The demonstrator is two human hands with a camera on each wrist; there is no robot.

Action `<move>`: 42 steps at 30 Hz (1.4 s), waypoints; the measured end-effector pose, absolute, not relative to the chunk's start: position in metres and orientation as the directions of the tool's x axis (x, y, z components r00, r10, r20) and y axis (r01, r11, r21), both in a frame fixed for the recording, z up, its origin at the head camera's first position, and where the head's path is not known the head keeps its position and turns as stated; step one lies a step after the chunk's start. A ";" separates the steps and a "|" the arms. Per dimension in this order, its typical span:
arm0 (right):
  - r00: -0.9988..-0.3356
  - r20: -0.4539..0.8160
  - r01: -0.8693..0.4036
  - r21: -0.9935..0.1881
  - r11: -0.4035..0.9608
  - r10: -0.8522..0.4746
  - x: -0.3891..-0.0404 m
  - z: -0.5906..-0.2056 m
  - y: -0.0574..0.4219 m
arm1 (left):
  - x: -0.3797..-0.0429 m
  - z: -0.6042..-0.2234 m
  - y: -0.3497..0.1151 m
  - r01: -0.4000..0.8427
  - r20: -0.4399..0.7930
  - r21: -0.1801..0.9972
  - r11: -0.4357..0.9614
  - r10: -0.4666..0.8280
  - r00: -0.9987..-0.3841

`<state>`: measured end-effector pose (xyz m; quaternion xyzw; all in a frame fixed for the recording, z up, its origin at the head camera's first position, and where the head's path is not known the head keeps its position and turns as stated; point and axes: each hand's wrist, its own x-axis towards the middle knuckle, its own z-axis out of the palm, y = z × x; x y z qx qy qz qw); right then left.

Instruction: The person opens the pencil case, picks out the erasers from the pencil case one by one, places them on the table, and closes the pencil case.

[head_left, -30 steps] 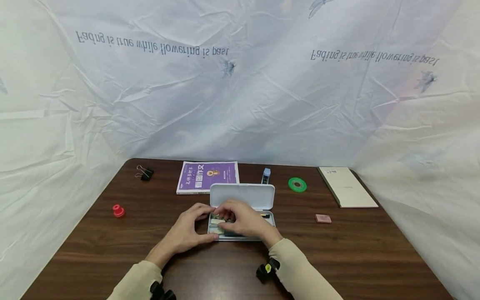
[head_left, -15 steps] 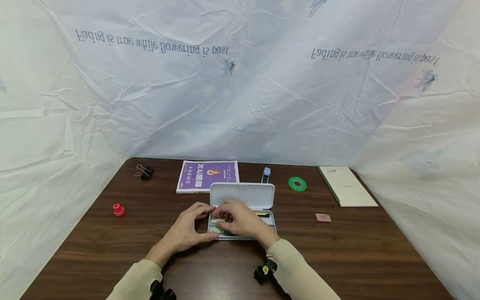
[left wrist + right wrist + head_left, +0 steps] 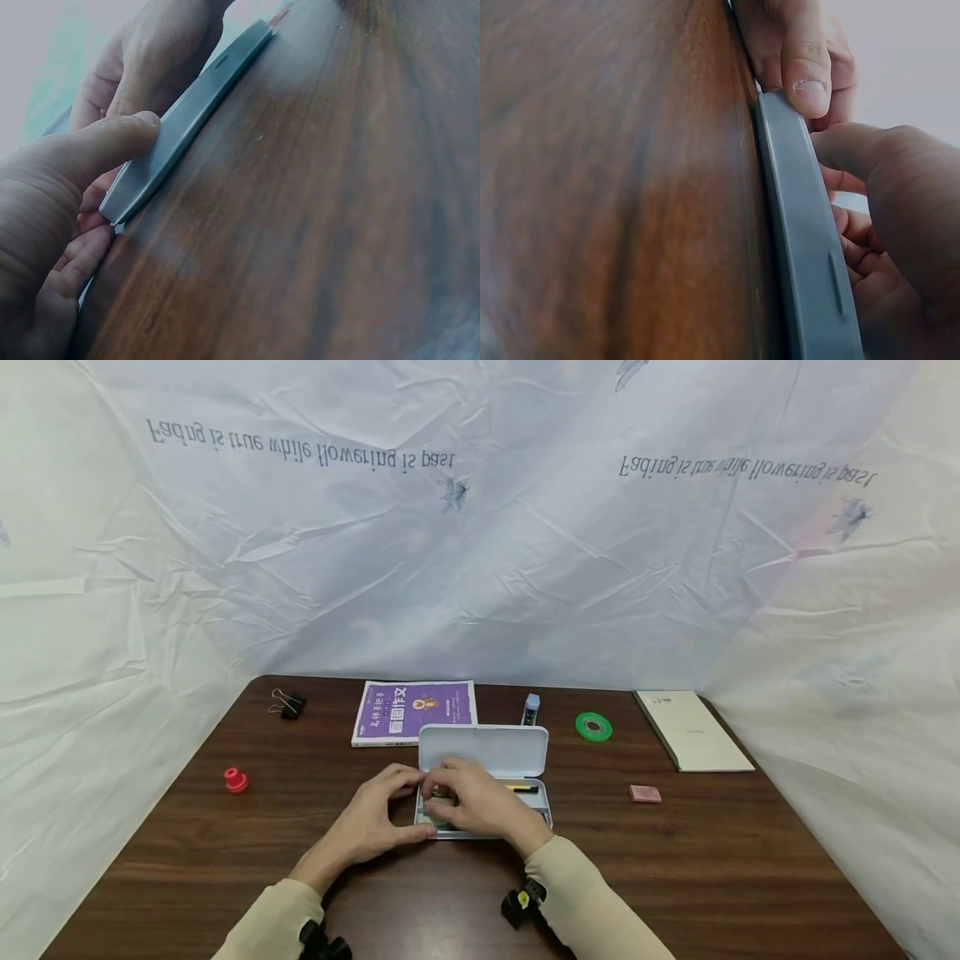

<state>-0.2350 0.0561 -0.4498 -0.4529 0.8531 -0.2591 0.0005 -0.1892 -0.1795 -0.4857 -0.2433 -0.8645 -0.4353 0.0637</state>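
A pale grey pencil case lies open on the table, its lid raised at the back. My left hand grips the case's left end, thumb on the front wall and fingers round the side. In the left wrist view, the thumb presses on the front wall. My right hand reaches into the left part of the tray with bent fingers; whether they hold anything is hidden. A yellow and black stick-shaped item lies in the tray's right part. The right wrist view shows the case's front wall beside both hands.
Behind the case are a purple book and a glue stick with blue cap. A green tape roll, a cream notebook and a pink eraser lie right. Left are a black binder clip and a red object.
My right hand has shifted slightly left inside the case, uncovering more of the yellow and black item. The left hand keeps its place on the case.
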 end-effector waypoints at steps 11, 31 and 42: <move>-0.580 0.235 -0.783 -0.424 0.455 -0.780 -0.237 -0.449 0.056 | -0.190 -0.487 -0.180 0.482 0.330 0.726 0.491 0.367 -0.870; -0.640 0.158 -0.671 -0.590 0.448 -0.752 -0.245 -0.430 0.081 | -0.191 -0.486 -0.179 0.464 0.312 0.730 0.502 0.359 -0.880; -0.653 0.045 -0.659 -0.527 0.537 -0.756 -0.247 -0.424 0.097 | -0.191 -0.484 -0.179 0.453 0.297 0.731 0.510 0.359 -0.885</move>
